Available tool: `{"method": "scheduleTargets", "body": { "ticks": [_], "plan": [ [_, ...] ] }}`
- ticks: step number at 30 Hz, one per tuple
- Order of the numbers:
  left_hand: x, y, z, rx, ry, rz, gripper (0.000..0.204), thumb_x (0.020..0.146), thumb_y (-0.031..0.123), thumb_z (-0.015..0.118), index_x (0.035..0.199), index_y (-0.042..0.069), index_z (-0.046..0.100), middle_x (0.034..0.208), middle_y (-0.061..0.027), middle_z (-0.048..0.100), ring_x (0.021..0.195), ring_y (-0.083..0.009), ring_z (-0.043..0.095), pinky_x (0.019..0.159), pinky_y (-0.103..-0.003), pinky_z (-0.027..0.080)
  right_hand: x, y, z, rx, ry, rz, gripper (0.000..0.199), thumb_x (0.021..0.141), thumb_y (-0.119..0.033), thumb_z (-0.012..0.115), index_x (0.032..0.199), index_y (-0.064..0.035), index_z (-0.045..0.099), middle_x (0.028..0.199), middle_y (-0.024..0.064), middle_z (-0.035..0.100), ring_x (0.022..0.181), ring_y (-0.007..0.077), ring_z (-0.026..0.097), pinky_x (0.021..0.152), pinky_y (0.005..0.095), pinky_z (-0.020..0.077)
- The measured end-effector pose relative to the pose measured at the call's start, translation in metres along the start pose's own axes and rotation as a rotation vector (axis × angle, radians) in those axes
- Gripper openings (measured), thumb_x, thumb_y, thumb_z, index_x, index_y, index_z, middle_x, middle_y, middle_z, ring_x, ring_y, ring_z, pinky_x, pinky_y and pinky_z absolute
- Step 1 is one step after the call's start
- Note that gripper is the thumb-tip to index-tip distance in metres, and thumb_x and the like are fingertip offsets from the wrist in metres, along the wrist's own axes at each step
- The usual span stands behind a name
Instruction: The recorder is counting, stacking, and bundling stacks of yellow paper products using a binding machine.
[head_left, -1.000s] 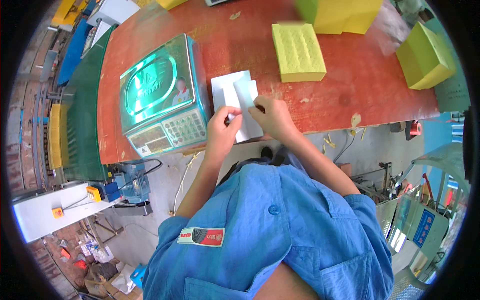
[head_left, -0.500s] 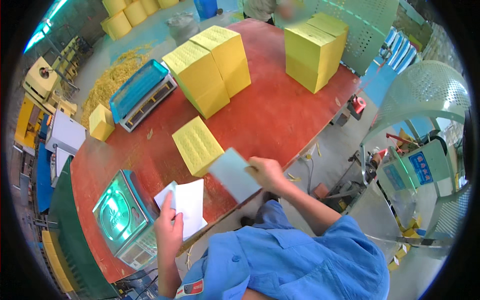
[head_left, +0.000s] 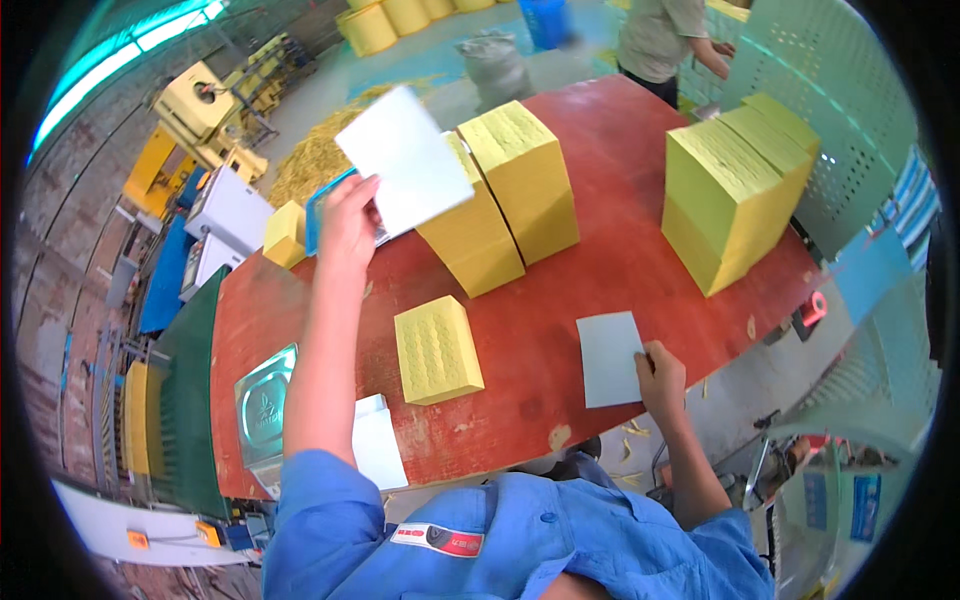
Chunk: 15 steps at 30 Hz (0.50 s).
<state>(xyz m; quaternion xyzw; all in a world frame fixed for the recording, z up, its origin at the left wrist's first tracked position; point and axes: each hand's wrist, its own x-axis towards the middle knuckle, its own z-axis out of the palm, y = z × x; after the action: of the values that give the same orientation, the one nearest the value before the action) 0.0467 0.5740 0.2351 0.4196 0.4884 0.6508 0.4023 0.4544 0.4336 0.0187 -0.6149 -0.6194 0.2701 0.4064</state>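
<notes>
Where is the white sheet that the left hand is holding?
In the head view, the white sheet is raised in the left hand, upper left, above the red table beside the tall yellow stacks.

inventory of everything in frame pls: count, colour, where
white sheet: 1, white, held up above the table's far left
pale sheet: 1, light blue-grey, flat at the table's near right edge
small yellow stack: 1, yellow, table centre
tall yellow stacks: 2, yellow, side by side behind it
large yellow stacks: 2, yellow, far right
white sheets: a few, white, near edge beside the scale
scale: 1, steel pan, table's near left
table: 1, red-brown
other person: 1, beige shirt, beyond the table
left hand: holds the white sheet
right hand: on the pale sheet
</notes>
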Motion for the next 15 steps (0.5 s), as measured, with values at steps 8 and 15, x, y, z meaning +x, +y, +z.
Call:
{"method": "scheduleTargets", "body": {
  "ticks": [8, 15],
  "plan": [
    [0.086, -0.060, -0.014, 0.254, 0.066, -0.188, 0.017, 0.084, 0.005, 0.065, 0.100, 0.005, 0.062, 0.074, -0.0003, 0.063, 0.054, -0.0070, 0.052, 0.046, -0.021, 0.038, 0.006, 0.002, 0.001, 0.053, -0.004, -0.125, 0.002, 0.085, -0.002, 0.061, 0.087, -0.0002, 0.061, 0.070, 0.0150, 0.058, 0.062, 0.0253, 0.060, 0.059, 0.0331, 0.0468],
    [0.080, -0.054, -0.004, 0.497, 0.129, -0.124, 0.043, 0.080, 0.004, 0.068, 0.122, -0.002, 0.058, 0.075, -0.0025, 0.062, 0.055, -0.0076, 0.052, 0.045, -0.022, 0.037, 0.010, 0.003, 0.001, 0.040, -0.051, -0.119, 0.004, 0.084, -0.003, 0.062, 0.087, -0.0020, 0.062, 0.077, 0.0151, 0.063, 0.069, 0.0309, 0.064, 0.062, 0.0371, 0.0501]
  ]
}}
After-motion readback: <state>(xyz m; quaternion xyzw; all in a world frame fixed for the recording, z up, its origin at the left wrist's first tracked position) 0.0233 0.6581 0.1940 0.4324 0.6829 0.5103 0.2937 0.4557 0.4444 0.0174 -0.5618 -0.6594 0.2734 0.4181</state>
